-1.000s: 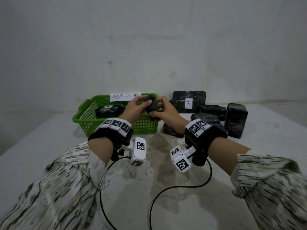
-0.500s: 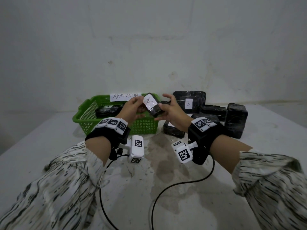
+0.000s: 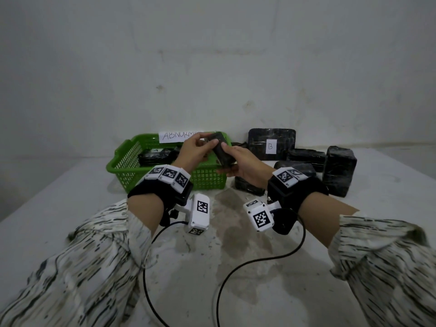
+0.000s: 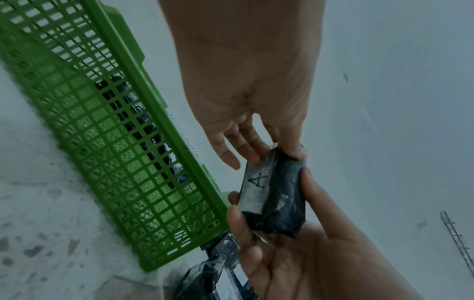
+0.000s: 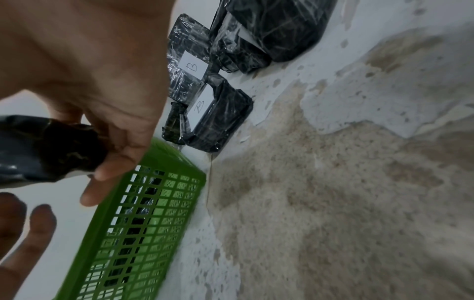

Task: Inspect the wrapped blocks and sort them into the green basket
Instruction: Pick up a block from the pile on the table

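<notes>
Both hands hold one small black wrapped block (image 3: 220, 149) in the air over the front right corner of the green basket (image 3: 132, 172). My left hand (image 3: 195, 149) pinches its upper end; my right hand (image 3: 238, 164) grips its lower end from the right. In the left wrist view the block (image 4: 284, 194) shows a white label marked "A" on its far side. The right wrist view shows the block (image 5: 48, 148) under my fingers (image 5: 123, 162). A wrapped block (image 3: 155, 156) lies inside the basket.
A paper tag reading "ABNORMAL" (image 3: 177, 136) sticks to the basket's back rim. Several black wrapped blocks stand right of the basket: a large one labelled "B" (image 3: 271, 143) against the wall, an upright one (image 3: 338, 171). Black cables (image 3: 236, 267) trail over the stained tabletop.
The hands have turned the block: half a second ago its white label faced me, now a dark side does. Both hands stayed over the basket corner.
</notes>
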Available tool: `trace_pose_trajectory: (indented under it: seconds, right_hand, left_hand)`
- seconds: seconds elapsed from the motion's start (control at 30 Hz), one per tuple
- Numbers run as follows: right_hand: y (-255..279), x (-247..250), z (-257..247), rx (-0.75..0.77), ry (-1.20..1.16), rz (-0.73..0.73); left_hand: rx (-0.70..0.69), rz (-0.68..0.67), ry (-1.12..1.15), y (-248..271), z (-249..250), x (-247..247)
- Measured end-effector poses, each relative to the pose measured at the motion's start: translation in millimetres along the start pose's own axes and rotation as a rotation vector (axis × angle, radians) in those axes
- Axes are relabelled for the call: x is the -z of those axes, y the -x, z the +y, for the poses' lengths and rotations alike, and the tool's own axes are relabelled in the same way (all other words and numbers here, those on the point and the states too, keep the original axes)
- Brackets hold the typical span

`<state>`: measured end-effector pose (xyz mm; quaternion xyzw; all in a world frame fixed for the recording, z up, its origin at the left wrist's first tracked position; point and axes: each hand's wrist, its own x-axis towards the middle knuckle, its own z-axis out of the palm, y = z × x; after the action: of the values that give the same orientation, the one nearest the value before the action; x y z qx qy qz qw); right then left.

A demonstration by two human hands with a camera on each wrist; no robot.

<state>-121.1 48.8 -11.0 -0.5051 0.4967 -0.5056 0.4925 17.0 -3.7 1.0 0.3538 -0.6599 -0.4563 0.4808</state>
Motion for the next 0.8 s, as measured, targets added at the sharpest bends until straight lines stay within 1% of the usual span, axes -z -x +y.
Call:
trace_pose_trajectory:
  seconds: [0.1,0.17,0.27,0.4,0.47,0.57,0.7,0.8]
  right_hand:
    - [1,0,0,0.024,-0.018,-0.01]
    - [2,1,-1,0.025,-0.068,-0.026]
    - [5,1,-4,0.025,-0.141,-0.051]
    - [7,-1,-7,0.042,-0.135,-0.051]
    - [6,-1,-7,0.054,-0.16,-0.052]
    - [7,2,-7,0.074,-0.226,-0.072]
    - [10,2,-7,0.119,-0.153,-0.087]
    - [9,-2,-8,0.174,-0.095,-0.047]
  left_hand:
    - [-0.014,0.002,-0.06,1,-2,0]
    - [-0.019,0.027,-0.047,1,-3,0]
    - [0.02,0.018,0.027,0,-1,-3]
    - [0.061,-0.021,0.137,2,2,-8]
    - [0.083,-0.003,0.181,0,3,-8]
    - [0.16,0.024,0.274,-4,3,-3]
    - [0.213,-0.049,0.28,-3,0,4]
    - [0.255,-0.088,0.296,1,3,6]
